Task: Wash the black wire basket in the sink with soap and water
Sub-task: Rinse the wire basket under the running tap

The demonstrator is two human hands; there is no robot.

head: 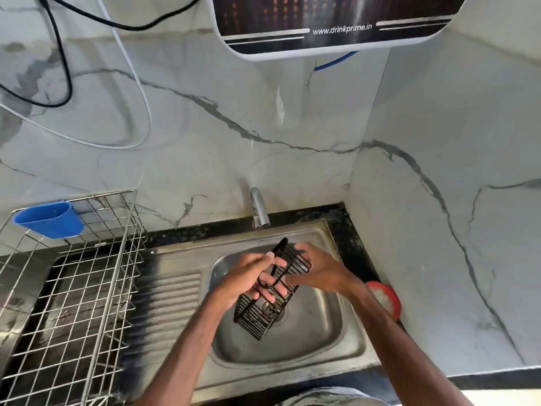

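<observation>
The black wire basket (257, 315) hangs tilted over the steel sink (345, 341), its lower end above the drain. My left hand (248, 276) grips its black hook and upper rim, fingers curled through the wires. My right hand (319, 273) holds the basket's upper right side, fingers wrapped behind it. The chrome tap (259, 209) stands at the back of the sink; no water stream is visible. A red soap dish (385, 298) with whitish soap sits on the counter to the right, partly hidden behind my right forearm.
A steel wire dish rack (73, 288) fills the counter on the left, with a blue plastic cup (49, 219) hooked on its back. The sink's ribbed drainboard (172, 297) lies between rack and bowl. A water purifier (330, 22) hangs on the marble wall above.
</observation>
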